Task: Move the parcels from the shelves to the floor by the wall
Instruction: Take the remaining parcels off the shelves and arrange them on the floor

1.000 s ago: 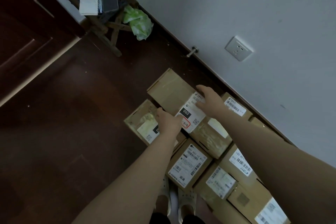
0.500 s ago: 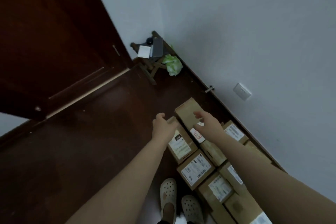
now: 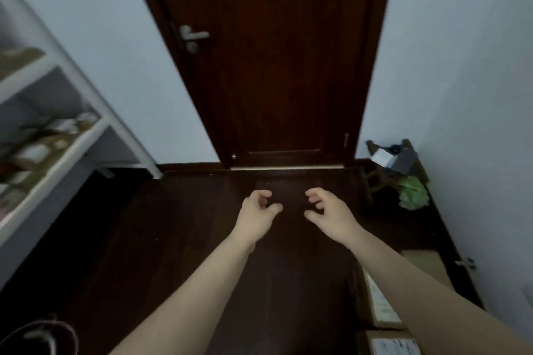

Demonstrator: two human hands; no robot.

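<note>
Brown cardboard parcels with white labels (image 3: 380,304) lie on the dark wooden floor (image 3: 173,239) along the right-hand wall. More of them, blurred, sit on the white shelf unit (image 3: 129,141) at the left. The left hand (image 3: 255,215) and right hand (image 3: 331,212) reach out toward the dark brown door (image 3: 274,66), fingers loosely curled, holding nothing.

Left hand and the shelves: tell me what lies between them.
Only bare dark floor lies between the left hand and the white shelves, as the head view shows; nothing stands on that stretch.
</note>
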